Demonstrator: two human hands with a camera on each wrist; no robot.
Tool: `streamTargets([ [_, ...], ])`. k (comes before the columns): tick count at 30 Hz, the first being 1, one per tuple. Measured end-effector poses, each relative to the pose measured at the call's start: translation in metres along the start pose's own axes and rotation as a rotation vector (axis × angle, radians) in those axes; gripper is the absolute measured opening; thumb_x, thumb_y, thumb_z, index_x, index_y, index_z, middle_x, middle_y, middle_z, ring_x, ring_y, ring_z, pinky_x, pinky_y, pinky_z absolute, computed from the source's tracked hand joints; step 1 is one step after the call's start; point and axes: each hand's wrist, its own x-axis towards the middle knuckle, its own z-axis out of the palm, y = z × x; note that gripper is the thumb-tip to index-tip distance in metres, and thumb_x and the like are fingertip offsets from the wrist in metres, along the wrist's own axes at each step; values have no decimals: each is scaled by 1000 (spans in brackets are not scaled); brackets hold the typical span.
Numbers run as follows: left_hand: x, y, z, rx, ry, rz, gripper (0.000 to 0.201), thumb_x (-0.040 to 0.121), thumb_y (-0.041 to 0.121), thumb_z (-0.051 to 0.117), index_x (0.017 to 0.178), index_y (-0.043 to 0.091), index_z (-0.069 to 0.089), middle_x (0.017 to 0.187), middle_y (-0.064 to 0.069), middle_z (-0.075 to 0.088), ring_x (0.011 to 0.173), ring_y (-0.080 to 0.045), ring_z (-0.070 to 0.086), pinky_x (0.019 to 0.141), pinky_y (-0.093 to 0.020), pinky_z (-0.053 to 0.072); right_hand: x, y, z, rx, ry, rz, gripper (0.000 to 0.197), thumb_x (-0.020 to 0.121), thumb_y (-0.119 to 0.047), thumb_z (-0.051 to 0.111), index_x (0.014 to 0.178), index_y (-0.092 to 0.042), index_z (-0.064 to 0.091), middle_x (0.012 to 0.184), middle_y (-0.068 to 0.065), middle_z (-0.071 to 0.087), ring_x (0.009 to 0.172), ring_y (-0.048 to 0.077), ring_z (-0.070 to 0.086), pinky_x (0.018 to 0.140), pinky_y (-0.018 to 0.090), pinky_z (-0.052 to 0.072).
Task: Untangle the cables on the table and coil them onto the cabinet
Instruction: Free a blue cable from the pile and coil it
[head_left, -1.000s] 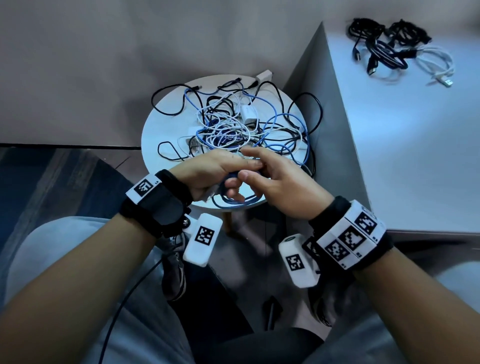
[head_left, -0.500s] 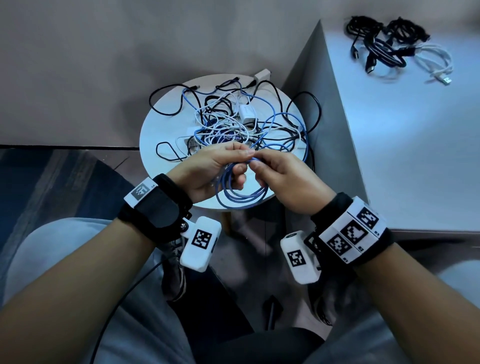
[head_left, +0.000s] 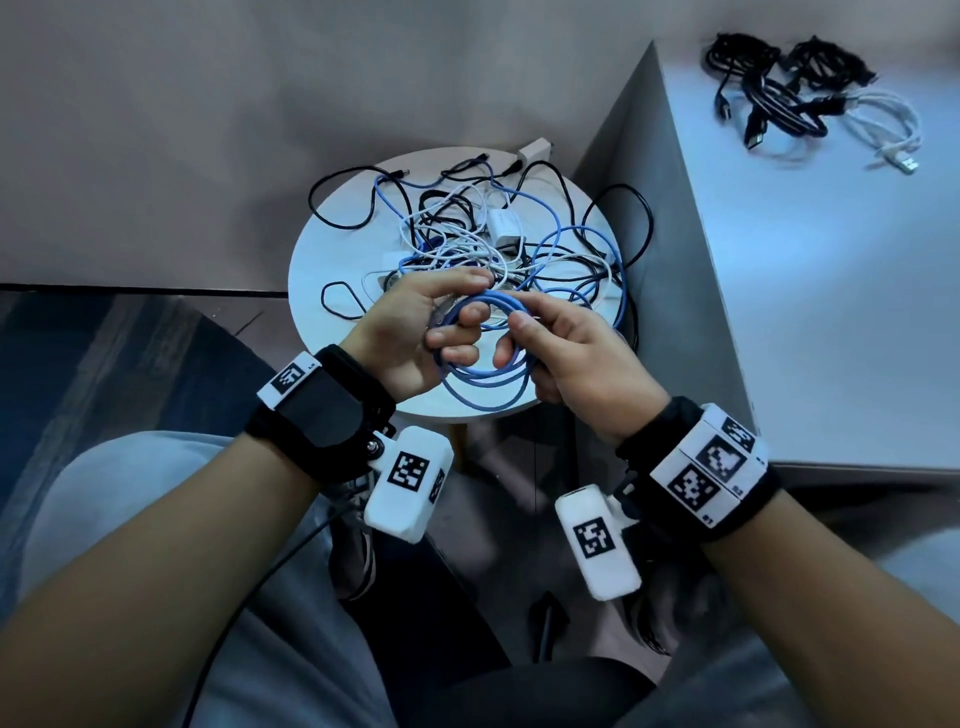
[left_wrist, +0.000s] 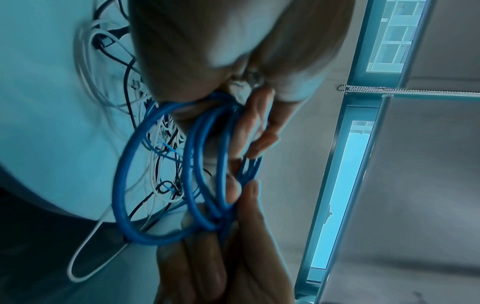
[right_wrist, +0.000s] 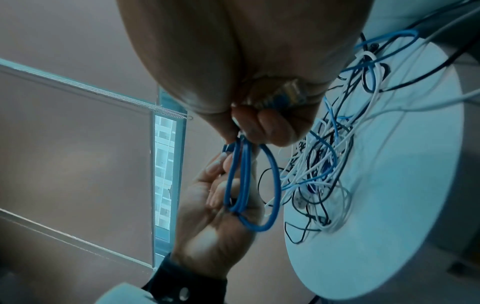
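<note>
Whereas a second ago both hands were closed together over it, the blue cable (head_left: 485, 364) now hangs as open loops above the counter (head_left: 332, 244), left hand (head_left: 410, 332) gripping one side, right hand (head_left: 576, 358) the other; the left-wrist view shows fingers (left_wrist: 249, 131) curled round the strands; the right-wrist view shows its plug (right_wrist: 281, 93) clenched, so coiling nears completion.

Head view: above, facing down and forward; wrist views: close, along each palm; all share the blue cable coil (head_left: 480, 364) and round desk (head_left: 332, 249).
</note>
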Motion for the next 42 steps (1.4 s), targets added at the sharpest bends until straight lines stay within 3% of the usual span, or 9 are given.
streamTargets([
  [4, 3, -6, 3, -78, 86, -1, 15, 95, 13, 42, 85, 14, 54, 51, 0, 39, 29, -8, 20, 35, -19, 14, -2, 3, 10, -23, 31, 28, 25, 108, -12, 37, 123, -2, 54, 72, 8, 60, 36, 1, 30, 37, 12, 25],
  [7, 3, -6, 3, 2, 112, 19, 14, 95, 13, 43, 86, 14, 53, 51, 1, 40, 31, -10, 22, 36, -20, 22, 0, 3, 7, -98, 54, 27, 21, 108, -14, 39, 116, -8, 58, 69, 2, 60, 44, 4, 34, 43, 13, 27],
  [13, 2, 1, 2, 132, 21, 28, 16, 97, 13, 40, 88, 16, 53, 52, 2, 36, 33, -7, 19, 38, -20, 15, 0, -1, -2, -128, 88, 13, 14, 104, -16, 51, 108, -16, 64, 77, -1, 62, 46, 0, 40, 46, 12, 31],
  [18, 2, -2, 4, 166, 16, 47, 18, 98, 9, 40, 88, 14, 55, 53, 0, 40, 33, -8, 23, 38, -20, 20, 2, -2, -10, -272, 31, -59, 10, 100, -16, 59, 101, -9, 66, 77, 4, 60, 66, 6, 54, 67, 22, 44],
  [21, 1, -6, 7, 102, 19, 47, 16, 99, 9, 42, 91, 12, 55, 55, -1, 45, 37, -11, 34, 41, -22, 32, 3, 0, -8, -245, 51, 3, 19, 105, -16, 48, 89, -13, 58, 71, 0, 56, 57, 2, 46, 57, 16, 36],
  [24, 1, -6, 8, 58, 26, 48, 14, 99, 10, 45, 92, 13, 57, 56, 0, 46, 41, -12, 37, 44, -23, 35, 0, 0, -4, 11, 35, 87, 25, 107, -16, 40, 86, -15, 53, 68, -2, 57, 58, 7, 44, 53, 21, 31],
  [29, 1, -1, 7, 78, 1, 53, 13, 98, 13, 45, 92, 16, 56, 57, 3, 45, 39, -9, 31, 42, -22, 31, -3, -6, 3, 495, -14, 173, 16, 105, -18, 42, 97, -8, 52, 55, -5, 42, 68, 17, 59, 65, 27, 45],
  [36, 1, 5, 5, 140, -6, 98, 15, 100, 12, 45, 95, 13, 59, 55, 1, 45, 36, -11, 35, 45, -24, 40, -3, -15, 3, 575, -24, 204, 21, 104, -25, 43, 92, -12, 55, 56, -6, 26, 48, 7, 30, 41, 18, 17],
  [42, -4, 3, 2, 412, -18, 223, 20, 105, 8, 45, 103, 5, 64, 80, -12, 71, 67, -27, 71, 65, -36, 61, -5, -12, -4, 431, -29, 168, 21, 106, -25, 42, 95, -10, 53, 58, -4, 28, 48, 10, 34, 40, 20, 33],
])
